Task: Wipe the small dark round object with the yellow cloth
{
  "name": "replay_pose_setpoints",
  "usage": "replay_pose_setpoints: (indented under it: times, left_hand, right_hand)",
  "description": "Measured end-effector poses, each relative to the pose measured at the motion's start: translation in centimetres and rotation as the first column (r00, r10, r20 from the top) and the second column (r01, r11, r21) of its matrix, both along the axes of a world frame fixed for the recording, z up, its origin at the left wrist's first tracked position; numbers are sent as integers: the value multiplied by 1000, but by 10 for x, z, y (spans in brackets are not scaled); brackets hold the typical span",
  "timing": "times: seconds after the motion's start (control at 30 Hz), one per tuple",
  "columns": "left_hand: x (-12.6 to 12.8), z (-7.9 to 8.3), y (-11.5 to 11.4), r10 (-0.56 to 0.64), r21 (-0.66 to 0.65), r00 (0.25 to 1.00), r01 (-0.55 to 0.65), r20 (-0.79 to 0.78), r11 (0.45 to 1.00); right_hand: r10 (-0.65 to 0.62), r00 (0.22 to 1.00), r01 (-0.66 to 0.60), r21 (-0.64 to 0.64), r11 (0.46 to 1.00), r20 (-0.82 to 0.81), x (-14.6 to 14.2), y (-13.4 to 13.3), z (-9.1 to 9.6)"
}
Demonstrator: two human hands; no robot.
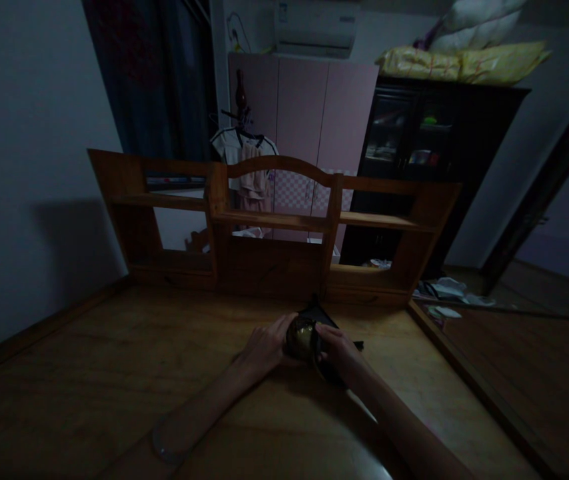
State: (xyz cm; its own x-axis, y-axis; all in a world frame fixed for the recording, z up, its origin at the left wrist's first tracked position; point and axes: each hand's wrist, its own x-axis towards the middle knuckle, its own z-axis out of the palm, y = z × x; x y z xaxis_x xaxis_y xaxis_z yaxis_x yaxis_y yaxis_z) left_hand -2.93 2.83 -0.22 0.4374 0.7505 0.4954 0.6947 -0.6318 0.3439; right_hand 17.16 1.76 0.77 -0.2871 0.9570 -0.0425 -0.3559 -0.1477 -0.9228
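Observation:
Both my hands meet over a small round, dark golden object (pixel 300 335) near the back of a wooden desk (pixel 114 373). My left hand (pixel 263 347) cups its left side with curled fingers. My right hand (pixel 339 348) grips its right side. Under and behind the object lies a flat black thing (pixel 320 313), perhaps a pouch or cloth; the dim light hides what it is. A bracelet (pixel 167 448) circles my left forearm.
A wooden shelf unit (pixel 274 223) stands along the desk's back edge. Behind it are a pink wardrobe (pixel 314 120), hanging clothes (pixel 244 157) and a dark glass-fronted cabinet (pixel 414 133) with bedding on top. Papers (pixel 447 290) lie on the floor at right.

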Motion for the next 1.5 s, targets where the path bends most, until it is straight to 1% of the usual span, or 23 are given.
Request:
replay_pose_setpoints:
  times: [0.17, 0.37, 0.63, 0.87, 1.03, 1.2, 1.33, 1.5]
  left_hand:
    - [0, -1, 1, 5, 0, 1000, -5, 10, 1000]
    - [1, -1, 1, 22, -23, 999, -21, 34, 1000]
    - [0, 0, 2, 4, -25, 998, -2, 66, 1000]
    - [-1, -1, 3, 6, -32, 995, -3, 96, 999]
    - [-1, 0, 3, 6, -27, 997, -4, 72, 1000]
    - [-2, 7, 0, 16, -31, 999, -15, 28, 999]
    - [-2, 11, -3, 7, -33, 1000, -7, 1, 999]
    - [-2, 11, -3, -4, -28, 1000, 4, -3, 1000]
  right_hand:
    - [34, 999, -35, -27, 999, -30, 1, 0, 3]
    - [69, 998, -69, 17, 997, -12, 2, -2, 3]
    - [34, 999, -34, 23, 999, 2, 2, 3, -5]
    - [6, 1000, -6, -1, 1000, -6, 2, 0, 1]
    - [-56, 998, 56, -40, 998, 8, 2, 1, -1]
    - [-97, 994, 101, -78, 992, 58, 2, 2, -3]
    - [-74, 994, 79, -62, 995, 76, 2, -1, 0]
    - [-18, 999, 20, -54, 998, 50, 5, -3, 1]
